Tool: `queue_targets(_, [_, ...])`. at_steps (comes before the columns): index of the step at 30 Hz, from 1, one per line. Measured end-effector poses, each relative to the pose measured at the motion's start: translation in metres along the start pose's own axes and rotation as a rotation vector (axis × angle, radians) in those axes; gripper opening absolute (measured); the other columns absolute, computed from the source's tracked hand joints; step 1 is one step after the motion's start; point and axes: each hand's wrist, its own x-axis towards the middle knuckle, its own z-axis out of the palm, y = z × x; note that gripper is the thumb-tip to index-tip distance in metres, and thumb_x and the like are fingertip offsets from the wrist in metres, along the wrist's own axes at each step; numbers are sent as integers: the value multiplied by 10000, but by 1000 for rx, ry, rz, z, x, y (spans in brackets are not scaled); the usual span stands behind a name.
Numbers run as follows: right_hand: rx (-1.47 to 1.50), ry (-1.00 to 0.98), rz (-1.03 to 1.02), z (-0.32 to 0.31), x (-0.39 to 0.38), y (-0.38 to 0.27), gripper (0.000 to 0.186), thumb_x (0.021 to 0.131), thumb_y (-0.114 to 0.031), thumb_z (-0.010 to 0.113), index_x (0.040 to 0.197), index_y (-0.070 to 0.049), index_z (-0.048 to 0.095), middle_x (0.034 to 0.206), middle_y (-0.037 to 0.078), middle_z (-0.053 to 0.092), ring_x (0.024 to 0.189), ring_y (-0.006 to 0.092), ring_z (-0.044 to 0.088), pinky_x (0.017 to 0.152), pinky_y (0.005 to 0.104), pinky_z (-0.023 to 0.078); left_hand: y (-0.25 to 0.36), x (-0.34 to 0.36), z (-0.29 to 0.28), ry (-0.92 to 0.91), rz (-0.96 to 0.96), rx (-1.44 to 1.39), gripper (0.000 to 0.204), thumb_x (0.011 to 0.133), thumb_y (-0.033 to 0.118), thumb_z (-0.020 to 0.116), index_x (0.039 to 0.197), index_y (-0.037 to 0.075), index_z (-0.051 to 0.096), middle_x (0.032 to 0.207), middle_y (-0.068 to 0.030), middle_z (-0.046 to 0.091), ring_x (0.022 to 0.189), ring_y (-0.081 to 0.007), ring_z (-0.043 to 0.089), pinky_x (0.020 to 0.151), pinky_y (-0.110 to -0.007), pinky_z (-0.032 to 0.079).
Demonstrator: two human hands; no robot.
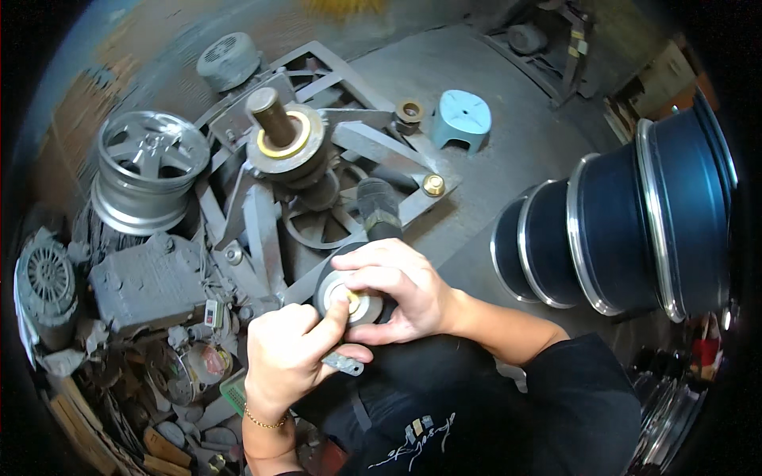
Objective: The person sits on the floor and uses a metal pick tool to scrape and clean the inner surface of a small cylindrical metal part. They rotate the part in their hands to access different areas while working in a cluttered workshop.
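Observation:
A round, dark-rimmed disc (324,279) with a pale ringed centre is in front of my body. My right hand (405,287) curls over its far and right edges, gripping it. My left hand (287,349) is closed on a flat grey metal tool, like a spanner (344,364), whose end with a small hole sticks out below the fingers. The left index fingertip presses on the disc's centre, by a small yellowish spot. Just beyond the disc is a dark, rounded shape with a band (378,205); whether it joins the disc I cannot tell.
Ahead stands a grey metal frame (266,230) with an upright shaft (271,111). An alloy wheel (151,151) and dusty motors (49,278) are on the left. A light-blue stool (462,115) stands beyond; dark wheel rims (607,222) are stacked on the right.

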Motion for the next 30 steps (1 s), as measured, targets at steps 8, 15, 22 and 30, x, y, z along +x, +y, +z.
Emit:
queue_targets(8, [-202, -151, -62, -12, 12, -17, 543, 719, -378, 896, 1167, -118, 735, 1289, 184, 626, 1082, 373, 640, 933, 456, 520, -3, -25, -23, 331, -336, -474, 311, 1026, 237, 596, 1056, -32, 747, 889, -152, 752, 708, -220, 700, 670, -296, 526])
queue_targets(15, [-360, -238, -266, -26, 19, -15, 531, 689, -335, 903, 1105, -55, 729, 1132, 87, 689, 1081, 322, 598, 902, 445, 532, -7, -19, 1, 374, -238, -520, 150, 975, 105, 668, 1033, -11, 743, 880, -153, 739, 743, -239, 714, 696, -312, 542])
queue_targets(22, [-549, -291, -387, -37, 27, -29, 440, 653, -320, 917, 1007, -103, 772, 1032, 30, 670, 1011, 270, 569, 888, 465, 487, -11, -36, 9, 408, -353, -685, 100, 948, 65, 675, 979, -7, 737, 855, -134, 735, 743, -242, 716, 695, -323, 544])
queue_targets(30, [-799, -512, -412, -41, 34, -56, 405, 743, -287, 862, 1105, -136, 762, 1025, 57, 701, 1014, 269, 589, 1007, 514, 398, -33, -57, 2, 441, -382, -648, 175, 986, 107, 626, 952, -28, 732, 765, -94, 691, 642, -129, 610, 610, -288, 471])
